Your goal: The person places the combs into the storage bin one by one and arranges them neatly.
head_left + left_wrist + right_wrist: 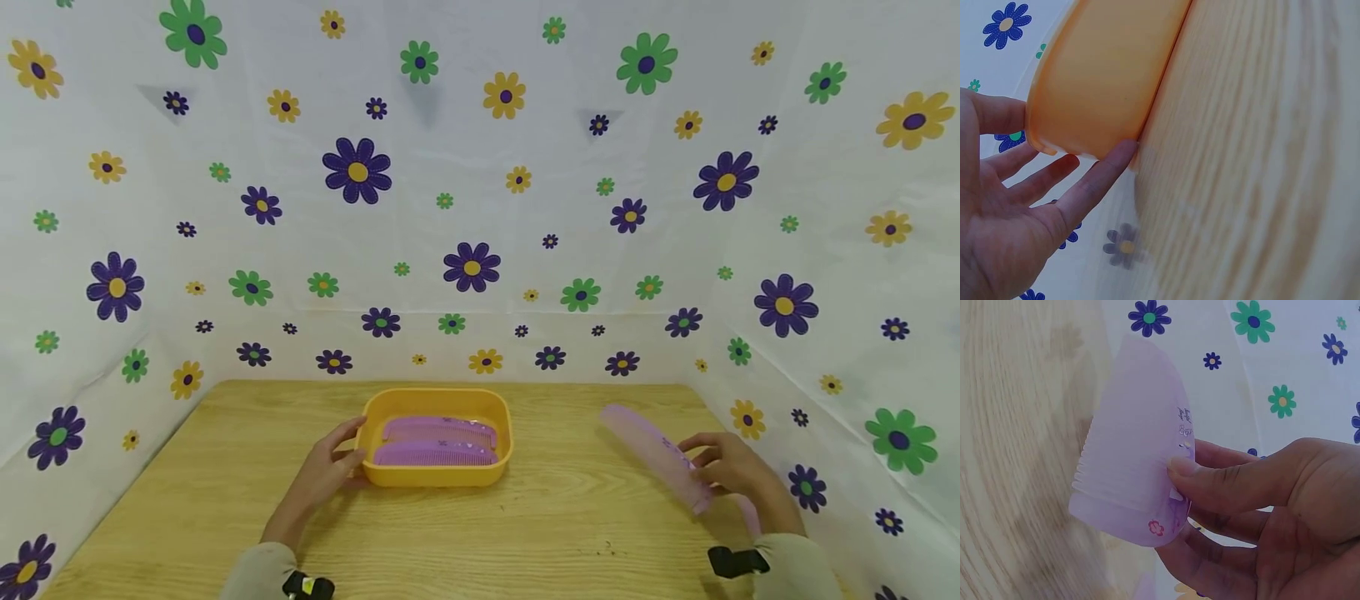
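Note:
My right hand [731, 462] pinches a pale purple comb [652, 454] above the right side of the table. In the right wrist view the thumb presses near the comb's end, by printed letters and a small pink flower. Fingertips of my left hand [330, 462] touch the left end of a yellow plastic tray [431, 477]; in the left wrist view its fingers are spread and fairly straight against the wall and base. Inside the tray lie two more purple combs, a front comb [431, 454] and a back comb [438, 429].
Another purple piece [750, 515] shows beside the right wrist, mostly hidden by it. The wooden table [555, 533] is enclosed at the back and sides by a white flower-print cloth [480, 217]. Dark bands [738, 562] sit on both wrists.

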### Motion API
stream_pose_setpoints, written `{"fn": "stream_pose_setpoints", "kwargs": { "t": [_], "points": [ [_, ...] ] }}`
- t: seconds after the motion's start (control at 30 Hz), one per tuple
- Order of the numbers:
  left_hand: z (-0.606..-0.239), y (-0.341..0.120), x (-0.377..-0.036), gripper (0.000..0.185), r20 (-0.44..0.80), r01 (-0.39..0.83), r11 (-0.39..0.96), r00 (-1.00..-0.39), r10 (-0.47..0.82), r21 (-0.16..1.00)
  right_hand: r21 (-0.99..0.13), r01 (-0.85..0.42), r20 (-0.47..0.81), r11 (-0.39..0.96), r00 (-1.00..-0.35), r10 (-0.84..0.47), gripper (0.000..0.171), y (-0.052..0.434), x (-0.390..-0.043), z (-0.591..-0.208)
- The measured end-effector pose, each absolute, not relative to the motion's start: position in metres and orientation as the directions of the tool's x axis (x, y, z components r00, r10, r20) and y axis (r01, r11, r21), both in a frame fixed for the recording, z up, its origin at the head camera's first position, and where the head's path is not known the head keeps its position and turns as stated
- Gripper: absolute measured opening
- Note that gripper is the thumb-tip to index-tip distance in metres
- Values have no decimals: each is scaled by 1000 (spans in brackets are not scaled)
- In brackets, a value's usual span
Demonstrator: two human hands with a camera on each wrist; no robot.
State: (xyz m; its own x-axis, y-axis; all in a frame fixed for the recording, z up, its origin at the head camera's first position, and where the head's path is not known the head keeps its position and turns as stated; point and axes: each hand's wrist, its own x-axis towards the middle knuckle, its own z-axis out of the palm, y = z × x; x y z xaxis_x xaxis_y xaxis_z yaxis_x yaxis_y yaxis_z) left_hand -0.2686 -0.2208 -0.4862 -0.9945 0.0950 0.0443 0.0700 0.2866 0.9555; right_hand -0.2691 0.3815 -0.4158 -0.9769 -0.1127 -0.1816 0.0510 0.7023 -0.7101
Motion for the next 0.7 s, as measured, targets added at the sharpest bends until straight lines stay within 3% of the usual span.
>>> {"fn": "stream_pose_setpoints", "kwargs": {
  "t": [0.33,0.7],
  "points": [
    [-485,-221,-269,57,47,73,287,-994,94,955,-746,10,-145,666,-978,-148,46,379,-267,-408],
    [-485,-219,-265,58,42,66,283,-995,91,957,-694,-117,-61,710,-973,-220,39,350,-276,-390]
  ]
}}
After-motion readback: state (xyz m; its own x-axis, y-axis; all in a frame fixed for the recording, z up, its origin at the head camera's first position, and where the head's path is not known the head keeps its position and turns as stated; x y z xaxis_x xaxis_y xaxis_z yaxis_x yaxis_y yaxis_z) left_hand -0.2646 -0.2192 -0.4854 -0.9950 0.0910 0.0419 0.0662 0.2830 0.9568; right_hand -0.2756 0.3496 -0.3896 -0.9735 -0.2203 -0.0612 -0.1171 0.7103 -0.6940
